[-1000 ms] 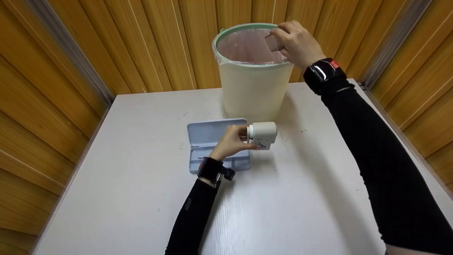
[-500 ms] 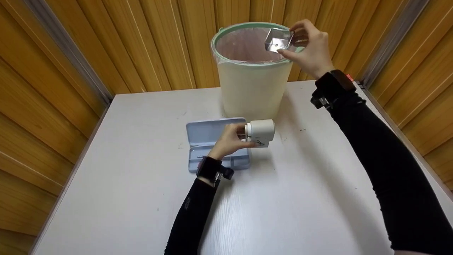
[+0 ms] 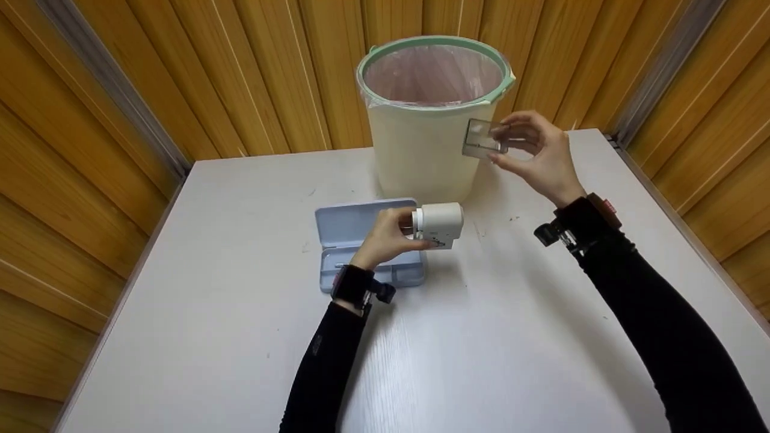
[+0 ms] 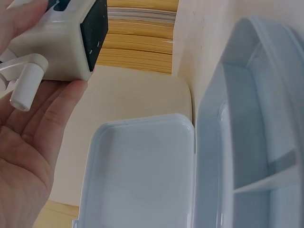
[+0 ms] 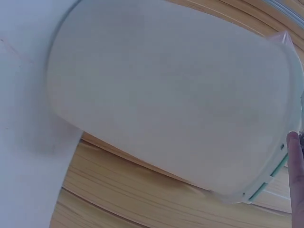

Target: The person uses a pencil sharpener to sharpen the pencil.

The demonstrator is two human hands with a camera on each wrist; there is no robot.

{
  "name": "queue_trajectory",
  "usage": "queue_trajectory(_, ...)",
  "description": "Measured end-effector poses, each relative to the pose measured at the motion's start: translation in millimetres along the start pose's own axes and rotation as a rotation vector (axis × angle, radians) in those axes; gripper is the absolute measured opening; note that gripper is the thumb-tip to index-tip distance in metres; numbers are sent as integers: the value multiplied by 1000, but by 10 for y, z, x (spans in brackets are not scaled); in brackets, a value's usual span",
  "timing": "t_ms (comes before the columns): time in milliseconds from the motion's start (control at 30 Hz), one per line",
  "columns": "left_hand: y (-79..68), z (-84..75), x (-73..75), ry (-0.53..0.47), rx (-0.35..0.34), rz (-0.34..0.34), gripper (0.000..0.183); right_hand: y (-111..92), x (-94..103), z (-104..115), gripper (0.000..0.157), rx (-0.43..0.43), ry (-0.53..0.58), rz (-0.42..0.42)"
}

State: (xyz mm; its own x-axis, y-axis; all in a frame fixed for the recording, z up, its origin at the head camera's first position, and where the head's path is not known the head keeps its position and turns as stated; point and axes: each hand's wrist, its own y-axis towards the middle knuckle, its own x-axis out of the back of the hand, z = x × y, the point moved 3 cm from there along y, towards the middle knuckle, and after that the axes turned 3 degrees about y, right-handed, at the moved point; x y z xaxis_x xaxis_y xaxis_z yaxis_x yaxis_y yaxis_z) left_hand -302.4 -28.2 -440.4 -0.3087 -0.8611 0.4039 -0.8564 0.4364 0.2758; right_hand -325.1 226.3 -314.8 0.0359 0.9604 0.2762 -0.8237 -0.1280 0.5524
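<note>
My left hand (image 3: 385,237) grips a cream hand-crank pencil sharpener (image 3: 442,221), lifted over the right side of an open pale-blue pencil case (image 3: 344,225). In the left wrist view the sharpener's white crank handle (image 4: 27,86) and a dark face (image 4: 95,31) show, with my thumb on one side and fingers beneath. My right hand (image 3: 544,156) pinches a clear plastic shavings tray (image 3: 479,139) between thumb and fingers, in front of the bin's right side. From the right wrist only a finger (image 5: 296,173) shows at the edge; the tray there is mostly out of frame.
A cream trash bin (image 3: 424,156) with a green rim and pinkish liner stands at the back of the white table (image 3: 240,252). Inside the pencil case are dividers and a small slim item (image 3: 341,265). A few dark specks (image 3: 514,219) lie right of the bin. Wood-look panels (image 3: 271,72) enclose the table.
My right hand has turned over and come away from the bin's opening, down and toward me, still pinching the clear tray. My left hand with the sharpener has barely moved.
</note>
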Motion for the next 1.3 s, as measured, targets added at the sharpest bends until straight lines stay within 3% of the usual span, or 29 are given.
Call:
queue_trajectory(333, -22, -3, 62, -2, 15, -14, 46, -671, -45, -562, 51, -126, -40, 138)
queue_trajectory(567, -30, -14, 84, 4, 17, -21, 47, -941, -226, -753, 51, -239, 7, 257)
queue_trajectory(833, -30, -13, 60, 19, 1, -19, 46, -1023, -368, -689, 49, -280, 56, 306)
queue_trajectory(1300, -13, -21, 10, 41, -10, -8, 43, -973, -367, -767, 50, -260, 91, 320)
